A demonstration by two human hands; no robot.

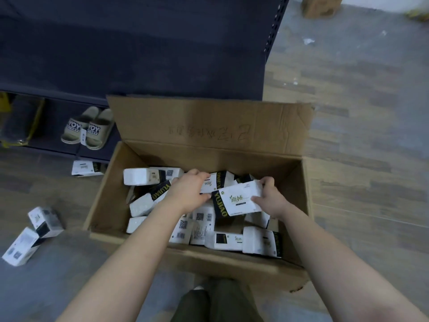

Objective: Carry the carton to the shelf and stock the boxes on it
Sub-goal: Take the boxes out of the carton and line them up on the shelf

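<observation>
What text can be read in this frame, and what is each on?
"YUJIAO": black band of the held pack, and of another pack in the carton.
"雨娇": held pack's white face.
"YOY": slippers' straps; lower line unclear.
"2": carton flap; other handwriting illegible.
Pack small print: too small.

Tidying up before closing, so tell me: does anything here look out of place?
Yes. Three lie loose on the floor outside the carton: two packs at its left, one pack by the shelf base. The packs inside sit jumbled at all angles, not stacked.
</observation>
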